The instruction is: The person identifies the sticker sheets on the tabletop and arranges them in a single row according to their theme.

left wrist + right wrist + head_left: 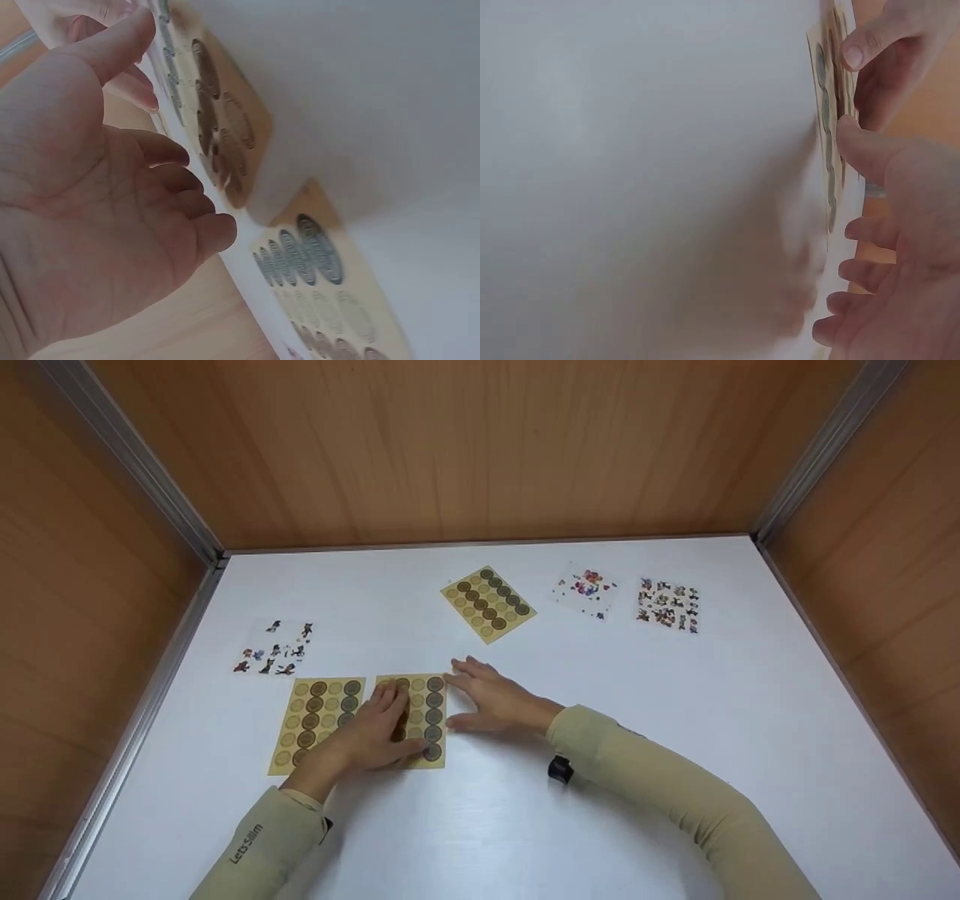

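Note:
A tan sticker sheet point(417, 720) with rows of round stickers lies in front of me, under my left hand point(377, 729). The left fingers and thumb are spread over its face, hiding part of it. At the sheet's right edge is my right hand point(491, 699), its fingers extended and thumb apart, nothing between them. A second tan sticker sheet point(281, 750) lies just left of the first, partly covered by the left wrist. In the left wrist view both sheets show, the second one point(349, 300) nearer the bottom. The right wrist view catches the first sheet point(826, 127) edge-on.
A third tan sticker sheet point(488, 604) lies turned at an angle farther back. Clear sheets with small colourful stickers lie at back: one point(587, 585) beside it, another point(668, 606) farther right, one point(274, 649) at left. Wooden walls point(480, 450) enclose the white table point(675, 705).

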`<state>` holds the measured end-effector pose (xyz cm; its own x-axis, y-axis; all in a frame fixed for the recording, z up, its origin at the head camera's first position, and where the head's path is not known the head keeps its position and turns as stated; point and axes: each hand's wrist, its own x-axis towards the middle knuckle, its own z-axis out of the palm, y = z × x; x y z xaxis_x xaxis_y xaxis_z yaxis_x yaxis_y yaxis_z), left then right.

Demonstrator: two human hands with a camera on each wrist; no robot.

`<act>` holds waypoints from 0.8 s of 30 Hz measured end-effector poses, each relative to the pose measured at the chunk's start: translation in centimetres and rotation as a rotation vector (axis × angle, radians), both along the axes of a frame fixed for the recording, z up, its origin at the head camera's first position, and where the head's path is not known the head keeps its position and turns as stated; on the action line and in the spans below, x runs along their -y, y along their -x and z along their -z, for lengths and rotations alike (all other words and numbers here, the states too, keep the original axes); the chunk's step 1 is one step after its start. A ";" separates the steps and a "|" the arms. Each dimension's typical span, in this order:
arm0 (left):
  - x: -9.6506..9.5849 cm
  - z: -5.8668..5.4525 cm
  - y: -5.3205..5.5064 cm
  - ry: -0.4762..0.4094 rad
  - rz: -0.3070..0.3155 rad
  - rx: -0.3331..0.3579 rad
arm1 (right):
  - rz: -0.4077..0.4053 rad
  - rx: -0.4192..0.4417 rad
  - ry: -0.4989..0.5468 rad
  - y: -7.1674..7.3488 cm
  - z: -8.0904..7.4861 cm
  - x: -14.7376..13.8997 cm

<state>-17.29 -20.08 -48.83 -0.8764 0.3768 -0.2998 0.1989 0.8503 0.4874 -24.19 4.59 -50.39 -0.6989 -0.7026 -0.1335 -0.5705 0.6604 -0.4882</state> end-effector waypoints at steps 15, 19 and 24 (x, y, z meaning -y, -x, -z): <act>-3.1 -1.9 6.8 0.014 -0.048 -0.042 | 0.169 -0.158 -0.061 7.8 -3.7 -4.6; -4.5 -1.7 9.0 0.018 -0.098 -0.017 | 0.224 -0.156 -0.107 9.3 -3.5 -5.4; -6.7 -0.8 11.3 0.059 -0.122 0.011 | 0.269 -0.099 -0.148 10.2 -2.1 -6.4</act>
